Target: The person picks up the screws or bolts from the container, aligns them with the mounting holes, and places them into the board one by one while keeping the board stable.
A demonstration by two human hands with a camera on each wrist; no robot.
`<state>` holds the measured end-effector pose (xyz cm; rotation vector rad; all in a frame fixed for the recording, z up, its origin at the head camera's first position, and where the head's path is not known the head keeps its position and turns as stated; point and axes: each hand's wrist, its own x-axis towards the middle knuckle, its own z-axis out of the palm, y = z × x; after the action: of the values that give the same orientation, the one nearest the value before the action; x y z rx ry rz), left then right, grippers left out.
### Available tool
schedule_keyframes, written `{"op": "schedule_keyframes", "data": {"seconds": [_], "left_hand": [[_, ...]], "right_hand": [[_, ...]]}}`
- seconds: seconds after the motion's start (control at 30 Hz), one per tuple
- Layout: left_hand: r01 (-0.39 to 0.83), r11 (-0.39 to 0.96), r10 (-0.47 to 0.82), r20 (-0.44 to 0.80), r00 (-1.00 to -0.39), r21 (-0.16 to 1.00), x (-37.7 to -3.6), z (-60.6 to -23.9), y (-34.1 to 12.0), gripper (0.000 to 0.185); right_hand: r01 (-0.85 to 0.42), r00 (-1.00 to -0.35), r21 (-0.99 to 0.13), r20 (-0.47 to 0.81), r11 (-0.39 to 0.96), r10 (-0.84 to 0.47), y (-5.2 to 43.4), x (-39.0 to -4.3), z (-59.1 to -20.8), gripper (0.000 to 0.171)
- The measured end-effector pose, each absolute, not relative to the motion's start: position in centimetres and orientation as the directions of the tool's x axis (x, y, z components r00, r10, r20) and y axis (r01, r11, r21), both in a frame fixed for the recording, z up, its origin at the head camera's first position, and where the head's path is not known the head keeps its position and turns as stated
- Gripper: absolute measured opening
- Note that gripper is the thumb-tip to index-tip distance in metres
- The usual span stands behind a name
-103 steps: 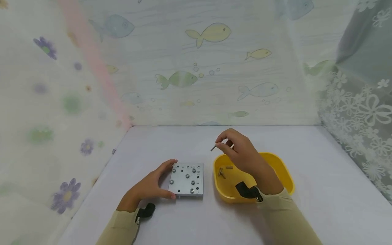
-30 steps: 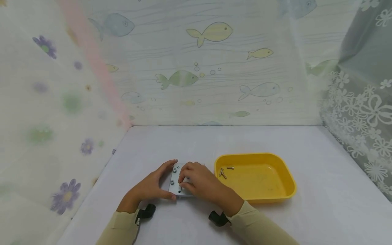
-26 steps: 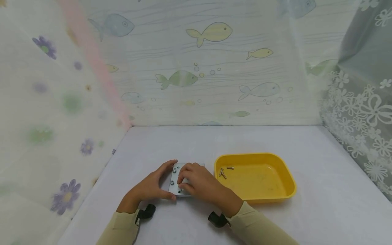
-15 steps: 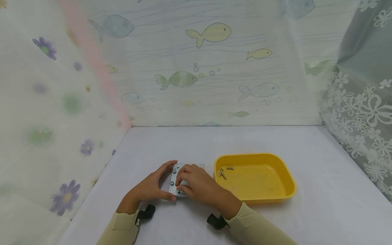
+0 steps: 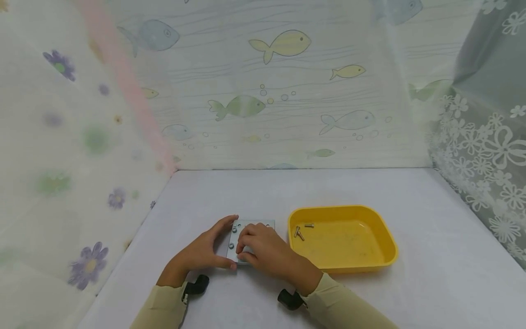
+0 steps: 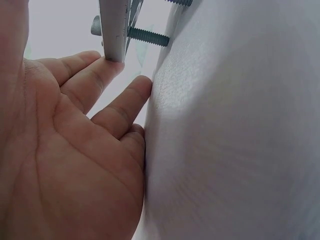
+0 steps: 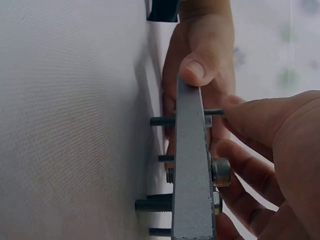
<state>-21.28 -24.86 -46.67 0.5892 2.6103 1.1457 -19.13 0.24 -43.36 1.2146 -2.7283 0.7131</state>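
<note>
The left hand point(image 5: 201, 253) grips the near left corner of the grey metal plate point(image 5: 250, 227), thumb curled against its near edge and fingers along its left side, holding it raised off the white counter point(image 5: 411, 292) on the threaded ends of its bolts point(image 7: 155, 204). The right hand point(image 5: 267, 251) lies over the plate just beside the left, its fingertips point(image 7: 240, 112) pinching a thin screw point(image 7: 214, 112) set into the plate. To its right stands a yellow tray point(image 5: 382, 242) with two loose screws point(image 5: 300, 232).
</note>
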Motion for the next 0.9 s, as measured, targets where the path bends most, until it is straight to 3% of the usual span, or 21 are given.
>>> {"op": "schedule_keyframes", "data": {"seconds": [0.37,0.9], "left_hand": [[0.284,0.617,0.454,-0.037,-0.89,0.734,-21.45,-46.98,-24.97,0.124],[0.299,0.603,0.462,-0.018,-0.887,0.739,-21.53,-47.0,-24.9,0.125]], "right_hand": [[-0.725,-0.687,-0.339,0.31,0.599,-0.657,0.17,-19.09,-43.9,0.004],[-0.684,-0.727,-0.368,0.266,0.63,-0.634,0.14,-18.99,-44.03,0.009]]}}
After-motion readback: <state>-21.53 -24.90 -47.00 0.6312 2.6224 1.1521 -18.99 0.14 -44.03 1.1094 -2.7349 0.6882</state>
